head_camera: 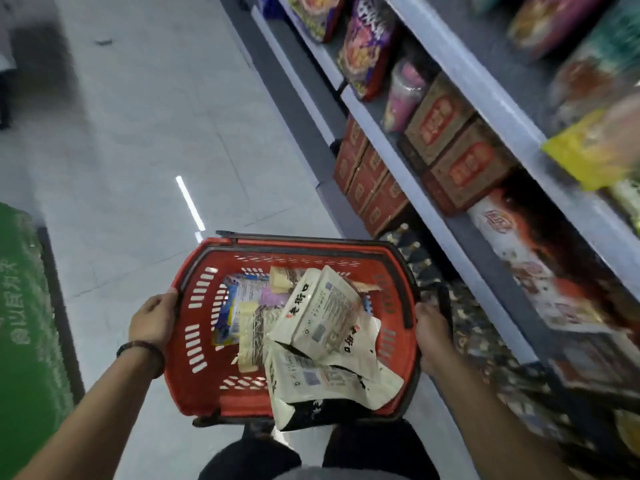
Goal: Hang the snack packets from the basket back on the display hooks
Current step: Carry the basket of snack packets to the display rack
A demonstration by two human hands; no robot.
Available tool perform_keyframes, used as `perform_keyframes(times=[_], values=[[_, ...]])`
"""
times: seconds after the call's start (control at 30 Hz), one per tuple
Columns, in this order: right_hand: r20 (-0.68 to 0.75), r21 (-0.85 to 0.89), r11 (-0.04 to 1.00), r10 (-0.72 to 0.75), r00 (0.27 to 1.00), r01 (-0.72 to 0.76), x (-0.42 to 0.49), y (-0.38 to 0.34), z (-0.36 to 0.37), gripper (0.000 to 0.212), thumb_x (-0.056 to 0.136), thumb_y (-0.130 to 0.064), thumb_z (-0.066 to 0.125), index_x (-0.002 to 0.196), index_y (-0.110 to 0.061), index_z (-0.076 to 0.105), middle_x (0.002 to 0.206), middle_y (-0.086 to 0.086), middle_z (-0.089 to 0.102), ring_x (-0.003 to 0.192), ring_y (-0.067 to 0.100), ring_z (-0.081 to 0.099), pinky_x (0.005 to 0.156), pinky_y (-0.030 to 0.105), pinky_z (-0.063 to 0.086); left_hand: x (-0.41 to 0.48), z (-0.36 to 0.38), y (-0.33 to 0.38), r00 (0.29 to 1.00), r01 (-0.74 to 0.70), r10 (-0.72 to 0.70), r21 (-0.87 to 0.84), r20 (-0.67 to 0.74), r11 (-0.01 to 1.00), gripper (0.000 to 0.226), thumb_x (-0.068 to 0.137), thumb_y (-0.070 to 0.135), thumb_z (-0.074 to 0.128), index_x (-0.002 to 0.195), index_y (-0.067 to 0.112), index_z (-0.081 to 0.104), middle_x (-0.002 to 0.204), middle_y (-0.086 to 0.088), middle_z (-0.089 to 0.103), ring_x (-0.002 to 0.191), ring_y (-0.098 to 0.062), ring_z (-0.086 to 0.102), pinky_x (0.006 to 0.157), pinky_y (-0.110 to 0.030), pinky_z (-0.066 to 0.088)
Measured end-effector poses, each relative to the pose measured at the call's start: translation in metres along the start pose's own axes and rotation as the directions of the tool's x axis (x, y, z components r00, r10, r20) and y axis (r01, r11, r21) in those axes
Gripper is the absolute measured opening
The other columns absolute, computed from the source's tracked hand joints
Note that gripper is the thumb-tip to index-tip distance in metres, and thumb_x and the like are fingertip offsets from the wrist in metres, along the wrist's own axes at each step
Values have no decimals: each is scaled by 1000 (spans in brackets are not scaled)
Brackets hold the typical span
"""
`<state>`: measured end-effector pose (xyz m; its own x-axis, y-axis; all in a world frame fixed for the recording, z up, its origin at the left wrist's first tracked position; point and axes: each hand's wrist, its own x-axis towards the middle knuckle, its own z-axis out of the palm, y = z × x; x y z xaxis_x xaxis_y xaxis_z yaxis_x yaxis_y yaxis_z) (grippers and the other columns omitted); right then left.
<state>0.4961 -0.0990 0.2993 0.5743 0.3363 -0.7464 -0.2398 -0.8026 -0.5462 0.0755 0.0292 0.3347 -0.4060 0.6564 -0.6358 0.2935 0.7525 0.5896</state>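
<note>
I hold a red plastic basket (194,344) in front of me above the floor. My left hand (154,318) grips its left rim and my right hand (433,336) grips its right rim by the black handle. Inside lie several snack packets: large cream packets with black lettering (318,317), another cream one (311,382) sticking over the near rim, a striped seed packet (256,336) and a blue packet (230,306). No display hooks are in view.
Store shelves (433,216) run along the right, stocked with red-brown boxes (446,143), purple bags (367,46) and a yellow bag (581,157). A green display (24,323) stands at the left. Grey tiled floor (138,133) stretches ahead.
</note>
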Motion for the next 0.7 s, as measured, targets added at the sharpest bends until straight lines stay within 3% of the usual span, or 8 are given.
perform_keyframes(times=[0.1, 0.2, 0.3, 0.47, 0.6, 0.7], values=[[-95, 130, 991, 38, 995, -25, -54, 24, -29, 34, 110, -27, 40, 107, -13, 70, 101, 18, 72, 88, 33, 70, 89, 49, 61, -21, -2, 20, 993, -88, 86, 25, 81, 996, 41, 99, 53, 56, 106, 15, 69, 97, -10, 74, 83, -31, 70, 86, -47, 58], [-194, 281, 957, 129, 972, -71, -101, 63, -60, 34, 110, -30, 42, 101, -13, 70, 100, 20, 74, 93, 38, 73, 96, 59, 60, -49, 4, 34, 962, -182, 163, 71, 219, 981, 34, 103, 45, 54, 107, 13, 66, 86, -6, 69, 71, -22, 65, 67, -31, 50], [-263, 451, 885, 255, 931, -115, -139, 117, -91, 37, 103, -38, 55, 102, -8, 76, 98, 24, 78, 92, 45, 77, 88, 69, 59, -81, 13, 42, 919, -274, 229, 103, 321, 956, 31, 104, 43, 54, 108, 14, 64, 96, -11, 70, 71, -23, 64, 74, -35, 52], [-319, 656, 752, 354, 879, -65, -206, 200, -141, 34, 102, -34, 64, 111, -4, 74, 97, 24, 79, 86, 43, 77, 80, 64, 63, -156, 49, 48, 812, -461, 321, 199, 488, 865, 30, 106, 42, 53, 107, 13, 61, 100, -12, 66, 69, -22, 60, 80, -38, 49], [-350, 747, 665, 413, 841, -16, -267, 268, -181, 24, 103, -23, 63, 105, -3, 76, 96, 24, 79, 88, 42, 77, 86, 62, 62, -220, 85, 33, 726, -571, 334, 256, 600, 780, 34, 101, 48, 55, 99, 15, 65, 109, -15, 72, 88, -35, 67, 95, -47, 55], [-353, 814, 581, 492, 796, 3, -313, 329, -212, 18, 102, -18, 63, 99, -4, 75, 93, 25, 79, 87, 42, 77, 87, 66, 61, -279, 117, 4, 649, -642, 301, 290, 698, 710, 39, 98, 53, 57, 101, 16, 68, 108, -18, 72, 96, -40, 70, 95, -53, 57]])
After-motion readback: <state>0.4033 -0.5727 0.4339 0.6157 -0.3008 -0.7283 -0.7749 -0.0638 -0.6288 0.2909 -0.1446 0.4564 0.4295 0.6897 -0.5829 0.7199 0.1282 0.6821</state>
